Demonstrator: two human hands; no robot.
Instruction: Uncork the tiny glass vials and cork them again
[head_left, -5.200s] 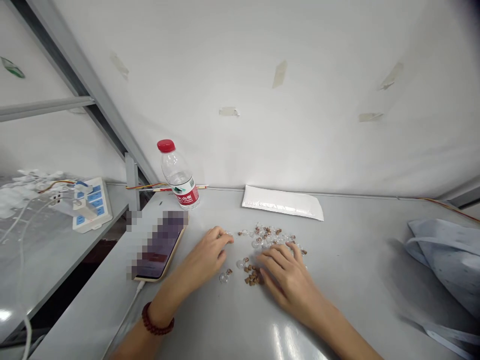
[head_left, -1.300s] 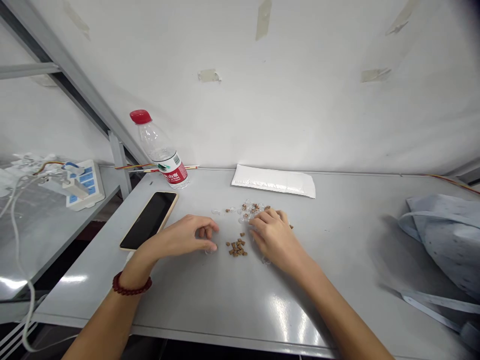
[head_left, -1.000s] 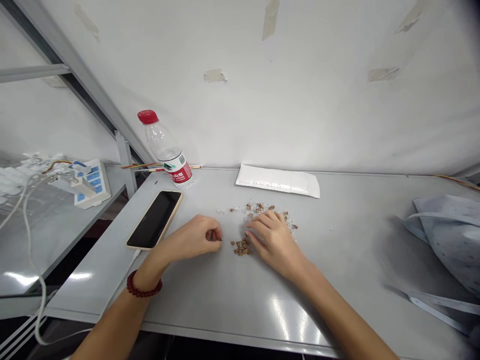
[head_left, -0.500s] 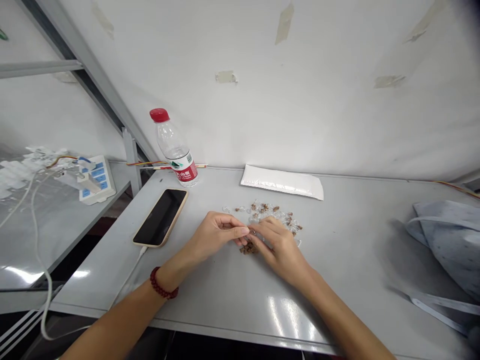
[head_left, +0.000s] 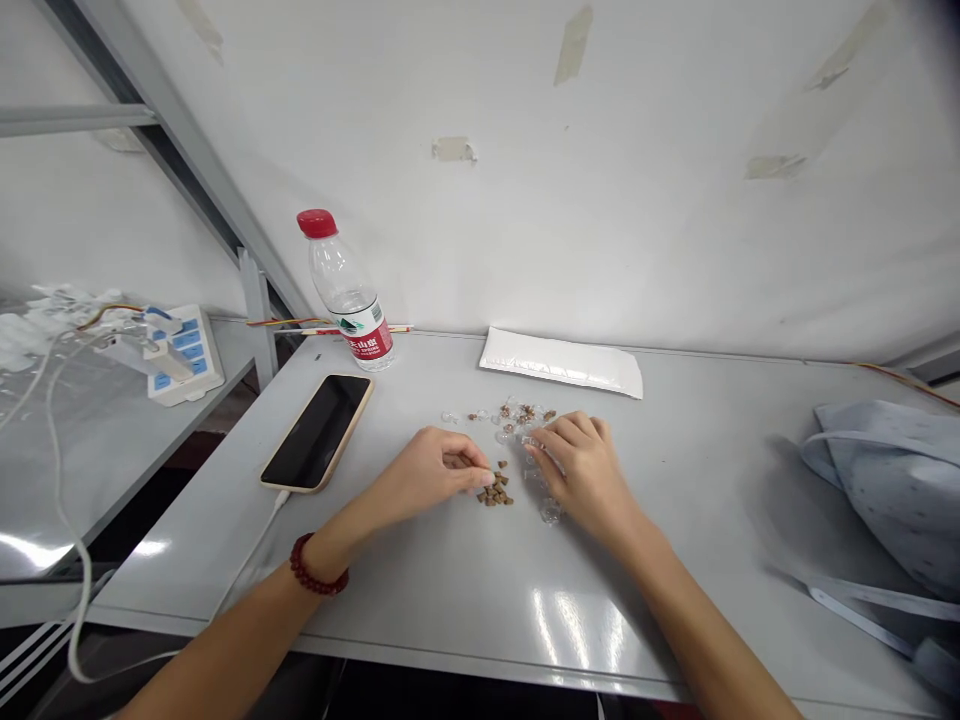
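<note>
Currently, the left hand (head_left: 437, 467) is holding thumb and forefinger together at a pile of small brown cork stoppers (head_left: 496, 495) lying between the hands; whether anything is sitting in that pinch, I cannot tell. Opposite, the right hand (head_left: 585, 472) is curling over tiny clear glass bottles (head_left: 551, 511), hiding some, its grip not showing clearly. Left of the left hand, a phone (head_left: 316, 432) is lying plugged into a white cable (head_left: 250, 563), and a red-capped water bottle (head_left: 366, 332) is standing beyond it. Beyond the right hand, a white padded envelope (head_left: 561, 363) is lying; well rightward, spotted bluish cloth (head_left: 892, 490) is bunching.
</note>
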